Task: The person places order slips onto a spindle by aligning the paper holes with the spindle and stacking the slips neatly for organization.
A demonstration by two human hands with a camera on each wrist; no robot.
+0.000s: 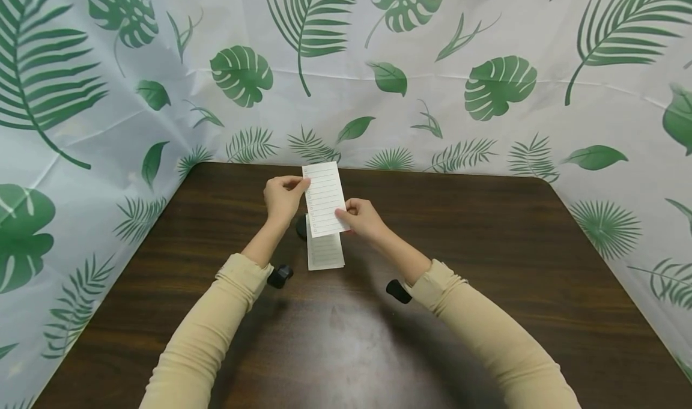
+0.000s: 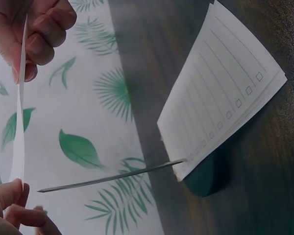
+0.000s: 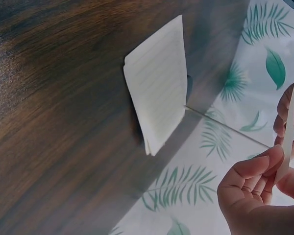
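A white lined sheet [image 1: 327, 196] with a row of small checkboxes is held up between both hands. My left hand [image 1: 283, 199] pinches its left edge near the top between thumb and fingers. Lower on the right edge, my right hand [image 1: 364, 218] grips it, thumb on the front. Below stands a paper spike: a thin metal rod [image 2: 112, 179] on a dark round base [image 2: 204, 178]. Several similar lined sheets [image 2: 216, 90] are pierced by the rod and lie low on it. The raised sheet is apart from the rod's tip in the left wrist view.
The dark wooden table [image 1: 486, 247] extends around the spike. A white curtain [image 1: 335, 109] with green leaf prints hangs along the back and sides. A black wrist mount [image 1: 280, 275] sits at the left sleeve, another mount [image 1: 399, 290] at the right one.
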